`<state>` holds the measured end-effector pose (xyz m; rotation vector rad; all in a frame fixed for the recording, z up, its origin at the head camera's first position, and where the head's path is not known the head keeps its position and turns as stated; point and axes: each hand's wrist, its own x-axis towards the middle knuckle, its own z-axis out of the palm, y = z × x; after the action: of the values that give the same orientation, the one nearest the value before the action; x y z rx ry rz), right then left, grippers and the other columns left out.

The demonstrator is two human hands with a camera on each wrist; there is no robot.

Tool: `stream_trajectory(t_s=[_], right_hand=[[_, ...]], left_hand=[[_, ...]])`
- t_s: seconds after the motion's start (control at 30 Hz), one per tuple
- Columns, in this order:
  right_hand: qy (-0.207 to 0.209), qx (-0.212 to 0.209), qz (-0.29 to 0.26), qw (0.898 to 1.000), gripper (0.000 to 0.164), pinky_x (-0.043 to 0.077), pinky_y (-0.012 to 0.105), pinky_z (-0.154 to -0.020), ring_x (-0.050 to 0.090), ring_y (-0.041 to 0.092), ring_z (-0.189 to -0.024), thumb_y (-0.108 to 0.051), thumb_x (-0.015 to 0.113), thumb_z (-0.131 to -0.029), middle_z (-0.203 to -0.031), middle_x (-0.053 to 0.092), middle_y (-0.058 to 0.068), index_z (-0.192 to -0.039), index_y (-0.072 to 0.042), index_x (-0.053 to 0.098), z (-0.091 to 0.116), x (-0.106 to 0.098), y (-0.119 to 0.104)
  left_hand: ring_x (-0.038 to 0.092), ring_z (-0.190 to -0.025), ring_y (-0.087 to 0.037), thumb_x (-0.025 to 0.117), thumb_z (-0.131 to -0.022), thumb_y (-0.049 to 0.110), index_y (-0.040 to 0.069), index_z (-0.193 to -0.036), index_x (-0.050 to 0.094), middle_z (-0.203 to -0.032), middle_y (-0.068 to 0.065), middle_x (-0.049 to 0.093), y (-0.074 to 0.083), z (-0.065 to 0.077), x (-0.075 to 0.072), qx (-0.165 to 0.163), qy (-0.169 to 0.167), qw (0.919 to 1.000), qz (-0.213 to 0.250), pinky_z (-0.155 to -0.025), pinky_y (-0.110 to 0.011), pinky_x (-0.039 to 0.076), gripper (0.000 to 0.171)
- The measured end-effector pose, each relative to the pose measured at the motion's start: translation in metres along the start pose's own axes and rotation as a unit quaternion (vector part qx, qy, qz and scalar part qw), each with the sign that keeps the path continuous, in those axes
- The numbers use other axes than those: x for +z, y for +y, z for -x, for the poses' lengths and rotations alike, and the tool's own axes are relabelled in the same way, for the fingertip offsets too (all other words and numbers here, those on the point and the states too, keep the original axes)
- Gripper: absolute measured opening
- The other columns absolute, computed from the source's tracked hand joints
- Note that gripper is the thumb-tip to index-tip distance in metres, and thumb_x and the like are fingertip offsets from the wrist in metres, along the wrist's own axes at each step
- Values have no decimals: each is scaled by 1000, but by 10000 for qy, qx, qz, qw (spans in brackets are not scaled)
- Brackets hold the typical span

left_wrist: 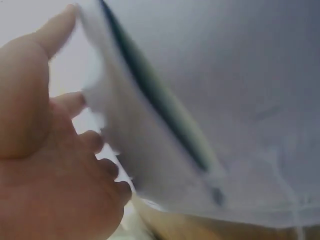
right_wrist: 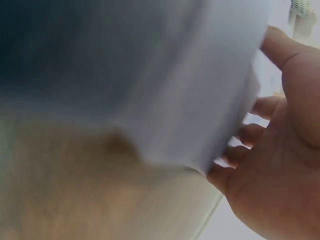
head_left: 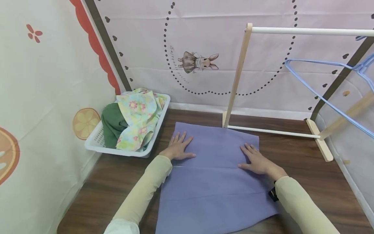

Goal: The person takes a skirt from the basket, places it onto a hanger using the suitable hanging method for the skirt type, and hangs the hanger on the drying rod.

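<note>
A purple cloth lies spread on the dark wooden surface, with crease lines running across it. My left hand rests on its upper left part, fingers spread and straight. On the upper right part lies my right hand, palm down, with its fingers extended. Seen from the left wrist, the left hand touches the blurred, pale-looking cloth, where a dark slit-like gap shows. In the right wrist view, the right hand has its fingertips at the cloth's edge.
A white basket with a flowered cloth and a green cloth stands at the left. Behind the purple cloth is a wood-and-white rack, with a blue hanger at the right. Printed fabric walls surround the surface.
</note>
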<state>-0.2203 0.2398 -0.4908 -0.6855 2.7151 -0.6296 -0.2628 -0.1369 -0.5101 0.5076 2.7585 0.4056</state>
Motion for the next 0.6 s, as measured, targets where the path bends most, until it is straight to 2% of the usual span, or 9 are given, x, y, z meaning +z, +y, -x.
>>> stream_trajectory(t_s=[0.13, 0.27, 0.37, 0.43, 0.5, 0.53, 0.6], right_hand=[[344, -250, -10, 9991, 64, 25, 61, -106, 29, 49, -135, -35, 60, -97, -146, 34, 32, -140, 9, 43, 7, -17, -4], [1069, -274, -83, 9939, 46, 39, 57, -98, 49, 43, -122, -27, 59, -98, -133, 53, 26, -131, 5, 55, 19, -41, -6], [1754, -170, -108, 9843, 36, 45, 55, -90, 58, 39, -112, -24, 59, -99, -123, 62, 20, -126, 0, 61, 31, -62, -5], [2369, -119, -16, 9714, 30, 47, 54, -82, 63, 37, -101, -21, 60, -98, -115, 66, 18, -120, -2, 65, 42, -78, -5], [3100, -38, 95, 9507, 23, 48, 47, -73, 64, 32, -89, -17, 62, -97, -107, 68, 17, -114, -3, 67, 53, -95, -5], [3495, 39, 154, 9368, 21, 47, 42, -70, 63, 27, -83, -16, 62, -96, -102, 69, 17, -112, -3, 68, 60, -104, -6], [4266, 226, 233, 9039, 19, 44, 28, -67, 60, 10, -78, -15, 63, -95, -98, 70, 17, -108, -2, 69, 71, -124, -7]], left_hand=[[0, -144, -43, 57, -92, 55, 16, -154, 29, -159, -18, 12, 12, 10, -7, 40, 182, 9998, 101, -113, -58, 6, 79], [29, -140, -36, 60, -96, 40, 10, -147, 41, -151, -14, 37, 22, 17, -14, 270, 662, 9970, 293, -111, -50, 25, 62], [47, -129, -29, 61, -97, 35, 11, -144, 47, -141, -9, 51, 28, 25, -20, 428, 1014, 9930, 427, -104, -46, 39, 55], [52, -124, -28, 61, -97, 34, 13, -142, 50, -137, -7, 55, 32, 32, -25, 480, 1211, 9905, 434, -99, -47, 44, 51], [56, -120, -28, 61, -97, 34, 16, -140, 53, -134, -6, 58, 36, 39, -31, 525, 1399, 9878, 435, -93, -48, 47, 47], [58, -117, -28, 60, -97, 33, 17, -139, 54, -132, -5, 60, 38, 42, -34, 563, 1493, 9862, 437, -91, -47, 49, 45], [62, -110, -25, 60, -97, 32, 18, -137, 56, -130, -4, 61, 41, 49, -40, 593, 1635, 9840, 399, -88, -45, 50, 42]])
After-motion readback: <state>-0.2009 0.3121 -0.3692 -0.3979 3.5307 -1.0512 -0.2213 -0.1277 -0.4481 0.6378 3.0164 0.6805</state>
